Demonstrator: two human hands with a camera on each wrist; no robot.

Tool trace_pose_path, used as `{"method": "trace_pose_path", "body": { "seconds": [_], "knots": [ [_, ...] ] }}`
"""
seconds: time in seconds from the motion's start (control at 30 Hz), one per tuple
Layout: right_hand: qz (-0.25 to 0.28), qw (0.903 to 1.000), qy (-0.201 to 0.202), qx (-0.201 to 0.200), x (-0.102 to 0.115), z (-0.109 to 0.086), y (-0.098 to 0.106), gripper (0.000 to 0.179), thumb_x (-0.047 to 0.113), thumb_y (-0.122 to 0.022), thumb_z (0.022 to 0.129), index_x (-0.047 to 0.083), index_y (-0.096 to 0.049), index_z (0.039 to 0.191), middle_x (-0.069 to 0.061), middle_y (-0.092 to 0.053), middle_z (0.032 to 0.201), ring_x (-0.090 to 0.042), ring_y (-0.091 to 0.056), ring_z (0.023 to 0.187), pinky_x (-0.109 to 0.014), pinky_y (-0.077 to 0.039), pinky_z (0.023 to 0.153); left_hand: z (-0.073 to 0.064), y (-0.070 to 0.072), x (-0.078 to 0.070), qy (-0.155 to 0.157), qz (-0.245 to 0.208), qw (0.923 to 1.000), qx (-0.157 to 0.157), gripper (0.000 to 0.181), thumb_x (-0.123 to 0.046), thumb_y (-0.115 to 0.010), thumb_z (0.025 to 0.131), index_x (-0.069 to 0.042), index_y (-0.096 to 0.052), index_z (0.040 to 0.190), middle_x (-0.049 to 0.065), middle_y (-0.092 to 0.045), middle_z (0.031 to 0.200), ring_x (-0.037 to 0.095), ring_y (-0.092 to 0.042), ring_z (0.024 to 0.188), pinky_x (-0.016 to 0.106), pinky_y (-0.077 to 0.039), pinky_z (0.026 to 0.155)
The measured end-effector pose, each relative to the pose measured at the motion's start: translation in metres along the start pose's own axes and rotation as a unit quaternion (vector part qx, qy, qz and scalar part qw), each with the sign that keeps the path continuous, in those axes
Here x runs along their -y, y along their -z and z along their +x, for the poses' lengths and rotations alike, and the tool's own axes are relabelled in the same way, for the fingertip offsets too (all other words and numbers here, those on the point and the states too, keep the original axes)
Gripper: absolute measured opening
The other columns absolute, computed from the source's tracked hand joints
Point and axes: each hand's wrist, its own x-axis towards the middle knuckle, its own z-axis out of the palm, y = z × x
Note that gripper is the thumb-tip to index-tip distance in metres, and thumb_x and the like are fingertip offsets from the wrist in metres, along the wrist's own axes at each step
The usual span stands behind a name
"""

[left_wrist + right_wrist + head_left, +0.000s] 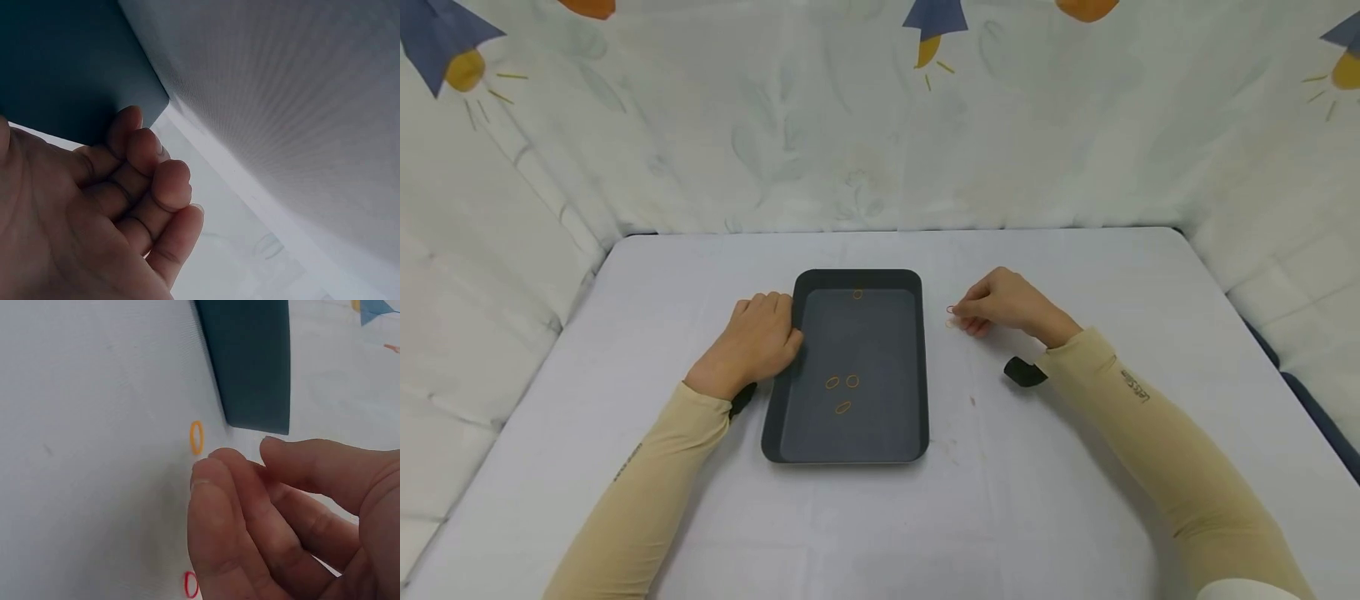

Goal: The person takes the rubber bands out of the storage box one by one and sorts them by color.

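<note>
A dark grey baking tray [920,358] lies on the white-covered table, with several small orange rubber bands [852,381] on its bottom. My left hand [758,340] grips the tray's left wall; in the left wrist view its curled fingertips [171,184] lie against the outside of the tray. To the right of the tray, my right hand [1003,304] is low over the table, fingers loosely bent. A red rubber band [191,584] and an orange rubber band [197,437] lie close by its fingertips. Nothing shows between thumb and fingers in the right wrist view.
The table [700,517] has a white cloth with faint brownish marks right of the tray. A pale patterned curtain [850,150] hangs behind and at both sides. Dark straps show at both wrists, the right one [1025,372] hanging beneath the sleeve.
</note>
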Motion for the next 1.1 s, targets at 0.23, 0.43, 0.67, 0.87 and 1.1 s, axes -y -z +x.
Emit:
{"method": "trace_pose_path", "body": {
  "seconds": [0.23,0.43,0.67,0.87,1.1],
  "knots": [
    [0.003,0.9985,0.048,-0.024,0.008,-0.007,-0.002,0.023,0.028,-0.070,0.095,0.011,-0.080,0.106,-0.009,-0.078,0.096,-0.023,-0.073,0.085,-0.032,-0.061,0.077,0.002,-0.002,0.001,0.003,-0.001,1.0000,0.000,0.020,-0.019,-0.040,0.099,0.000,-0.047,0.096,0.014,-0.051,0.089,0.036,-0.050,0.090,0.054,-0.038,0.090],
    [0.011,0.9946,0.099,-0.029,0.016,-0.009,-0.007,0.025,0.027,-0.069,0.097,0.008,-0.078,0.108,-0.017,-0.078,0.099,-0.031,-0.075,0.088,-0.041,-0.061,0.081,0.006,-0.005,0.002,0.003,-0.003,1.0000,-0.002,0.021,-0.019,-0.040,0.099,0.000,-0.048,0.097,0.014,-0.051,0.090,0.036,-0.051,0.092,0.055,-0.039,0.092],
    [0.034,0.9866,0.158,-0.022,0.031,-0.014,-0.019,0.022,0.027,-0.071,0.096,0.008,-0.079,0.105,-0.016,-0.076,0.094,-0.041,-0.072,0.087,-0.050,-0.060,0.083,0.008,-0.006,0.003,0.005,-0.004,1.0000,-0.002,0.020,-0.019,-0.039,0.099,0.000,-0.048,0.097,0.014,-0.051,0.090,0.036,-0.050,0.092,0.054,-0.038,0.091],
    [0.055,0.9791,0.196,-0.001,0.045,-0.019,-0.034,0.021,0.026,-0.073,0.096,0.007,-0.079,0.103,-0.017,-0.076,0.093,-0.045,-0.070,0.086,-0.055,-0.059,0.081,0.009,-0.007,0.004,0.007,-0.002,1.0000,0.001,0.021,-0.019,-0.039,0.099,0.000,-0.048,0.098,0.014,-0.052,0.091,0.037,-0.051,0.093,0.055,-0.038,0.092],
    [0.068,0.9709,0.228,0.022,0.056,-0.021,-0.053,0.016,0.019,-0.075,0.095,0.005,-0.079,0.101,-0.024,-0.075,0.095,-0.043,-0.073,0.085,-0.050,-0.062,0.080,0.008,-0.006,0.004,0.004,-0.003,1.0000,-0.003,0.020,-0.019,-0.039,0.099,-0.001,-0.048,0.097,0.014,-0.052,0.090,0.036,-0.051,0.092,0.054,-0.038,0.092]
  ]
}}
